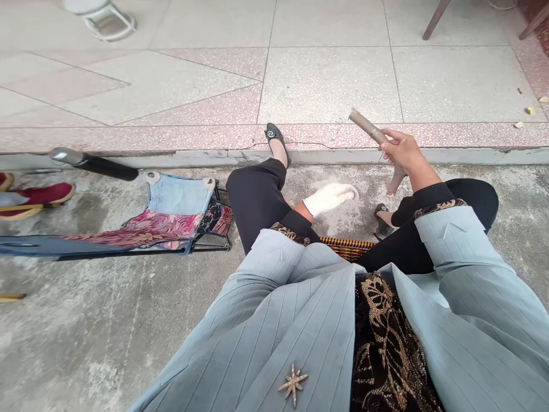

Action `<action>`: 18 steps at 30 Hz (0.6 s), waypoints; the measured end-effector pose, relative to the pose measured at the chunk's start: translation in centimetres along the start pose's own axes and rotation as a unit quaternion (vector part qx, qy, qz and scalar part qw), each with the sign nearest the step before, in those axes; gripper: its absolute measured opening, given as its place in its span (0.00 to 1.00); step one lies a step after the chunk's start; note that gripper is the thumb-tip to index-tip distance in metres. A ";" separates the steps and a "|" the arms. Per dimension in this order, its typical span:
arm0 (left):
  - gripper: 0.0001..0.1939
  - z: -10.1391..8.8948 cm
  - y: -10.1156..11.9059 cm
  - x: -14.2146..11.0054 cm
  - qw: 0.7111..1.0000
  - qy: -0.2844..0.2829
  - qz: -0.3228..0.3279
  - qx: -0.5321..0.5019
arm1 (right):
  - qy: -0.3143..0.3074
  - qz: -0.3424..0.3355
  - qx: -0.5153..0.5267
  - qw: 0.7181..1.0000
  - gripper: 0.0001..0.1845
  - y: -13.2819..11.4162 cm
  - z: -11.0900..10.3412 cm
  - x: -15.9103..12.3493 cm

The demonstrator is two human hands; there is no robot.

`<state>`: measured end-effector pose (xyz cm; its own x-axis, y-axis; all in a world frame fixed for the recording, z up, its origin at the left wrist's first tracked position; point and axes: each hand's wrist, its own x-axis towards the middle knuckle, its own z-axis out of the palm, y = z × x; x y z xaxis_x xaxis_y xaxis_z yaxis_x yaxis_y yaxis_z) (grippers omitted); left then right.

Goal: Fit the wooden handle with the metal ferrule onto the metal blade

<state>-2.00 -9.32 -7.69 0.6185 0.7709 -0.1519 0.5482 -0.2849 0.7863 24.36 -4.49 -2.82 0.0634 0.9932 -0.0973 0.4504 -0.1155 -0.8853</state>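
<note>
My right hand (pixel 401 153) is bare and closed around a brownish knife-like tool (pixel 366 126), whose handle with a metal band points up and left while a flat end hangs below the fingers. My left hand (pixel 329 198) wears a white glove and reaches down toward the concrete ground between my legs, fingers stretched out and slightly blurred, holding nothing I can see. I sit low with black trousers, black shoes (pixel 274 135) and a grey-blue pinstriped jacket. A woven mat edge (pixel 347 247) shows under me.
A folding stool with patchwork cloth seat (pixel 171 220) stands at my left. A dark cylindrical handle (pixel 92 163) lies near the tiled step (pixel 171 140). Red slippers (pixel 36 197) sit at the far left. Chair legs (pixel 435 20) and a white stand (pixel 105 20) are on the tiles.
</note>
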 end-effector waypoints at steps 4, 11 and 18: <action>0.14 -1.0 0.2 -0.5 0.998 -0.003 0.048 0.042 | -0.018 -0.011 -0.247 0.969 0.26 0.9 1.0 0.4; 0.18 -2.9 0.2 -0.8 0.993 0.051 0.070 0.080 | -0.312 -0.021 -0.428 0.848 0.23 0.4 3.2 -1.4; 0.19 -3.8 0.2 -0.1 0.987 0.143 0.030 -0.068 | -0.519 0.008 -0.283 0.807 0.33 0.5 3.8 -2.3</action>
<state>-4.12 -7.23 -5.25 0.4530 0.8896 0.0578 0.4223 -0.2712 0.8649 21.06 -6.82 -4.79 -0.5742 0.4331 -0.6948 0.8098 0.1758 -0.5597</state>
